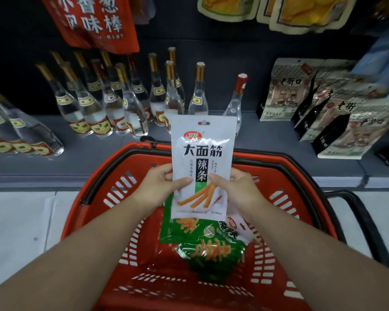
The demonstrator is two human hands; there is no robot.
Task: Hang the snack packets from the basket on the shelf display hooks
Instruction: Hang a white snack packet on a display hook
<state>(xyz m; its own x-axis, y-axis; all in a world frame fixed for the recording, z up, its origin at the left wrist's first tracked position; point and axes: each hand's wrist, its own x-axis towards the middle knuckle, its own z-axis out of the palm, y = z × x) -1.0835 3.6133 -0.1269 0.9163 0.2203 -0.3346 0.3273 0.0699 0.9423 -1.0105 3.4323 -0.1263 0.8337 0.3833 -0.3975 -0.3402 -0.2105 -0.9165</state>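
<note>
head view: left hand [160,187] and right hand [238,189] each pinch a lower side edge of the white packet [202,167], upright above the red basket [301,185]. likely next: raise its hang hole to a hook.

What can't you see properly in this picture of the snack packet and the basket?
All in the head view:
- Display hooks: cut off by the top edge; only the bottoms of the red hanging packets show.
- Green packets in the red basket: partly hidden behind the white packet held by the left hand and right hand.
- Small print on the white packet: too small to read.
</note>
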